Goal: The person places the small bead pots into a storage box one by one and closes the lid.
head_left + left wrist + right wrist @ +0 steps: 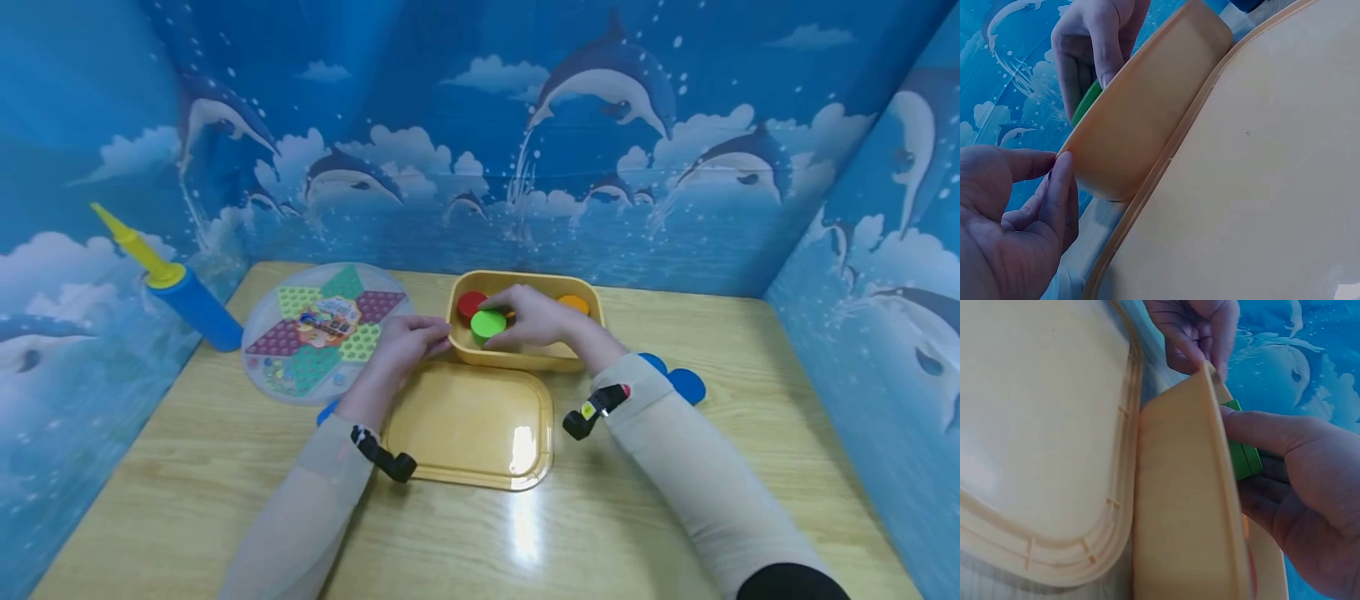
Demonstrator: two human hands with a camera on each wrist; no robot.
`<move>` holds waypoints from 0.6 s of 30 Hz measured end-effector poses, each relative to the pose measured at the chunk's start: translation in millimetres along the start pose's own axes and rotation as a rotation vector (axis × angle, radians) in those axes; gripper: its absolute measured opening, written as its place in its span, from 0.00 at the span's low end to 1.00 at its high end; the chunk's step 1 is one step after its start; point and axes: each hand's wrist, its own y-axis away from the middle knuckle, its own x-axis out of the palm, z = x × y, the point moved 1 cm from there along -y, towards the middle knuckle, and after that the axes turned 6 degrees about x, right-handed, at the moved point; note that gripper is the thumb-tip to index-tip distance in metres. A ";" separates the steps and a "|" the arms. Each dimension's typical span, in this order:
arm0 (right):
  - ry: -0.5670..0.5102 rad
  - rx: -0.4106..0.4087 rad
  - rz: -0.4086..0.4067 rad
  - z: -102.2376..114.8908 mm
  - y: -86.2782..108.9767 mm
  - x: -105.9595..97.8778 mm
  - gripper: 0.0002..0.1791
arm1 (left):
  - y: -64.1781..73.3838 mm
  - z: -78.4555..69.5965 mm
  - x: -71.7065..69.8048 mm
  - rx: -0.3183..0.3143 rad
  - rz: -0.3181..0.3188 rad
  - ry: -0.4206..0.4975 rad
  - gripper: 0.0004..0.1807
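Observation:
A yellow plastic bin (517,360) stands on the table with a red disc (471,303) and an orange disc (573,303) inside. My left hand (408,342) pinches the bin's rim at its left end, thumb against fingers, as the left wrist view also shows. Inside the bin, my right hand (532,318) grips green discs (489,323) between thumb and fingers; the right wrist view shows green pieces (1246,459) stacked together behind the bin wall. The matching yellow lid (468,425) lies flat in front of the bin, touched by neither hand.
Left of the bin lies a round star-patterned game board (326,333). A blue pump with a yellow nozzle (191,308) leans at the table's left edge. Blue discs (686,386) lie by my right forearm, and a blue piece (327,412) shows beside my left wrist. Dolphin-printed sheets wall the table.

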 end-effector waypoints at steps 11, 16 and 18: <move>0.054 -0.015 0.024 1.7 -15.1 14.0 0.31 | -0.9 3.7 -1.3 0.033 0.003 0.055 0.18; 0.056 -0.039 0.032 3.3 -20.8 19.7 0.27 | -0.6 3.5 -1.5 0.026 0.003 0.041 0.18; 0.051 -0.042 0.030 3.4 -22.4 21.5 0.26 | -0.5 3.6 -1.2 0.022 0.005 0.033 0.18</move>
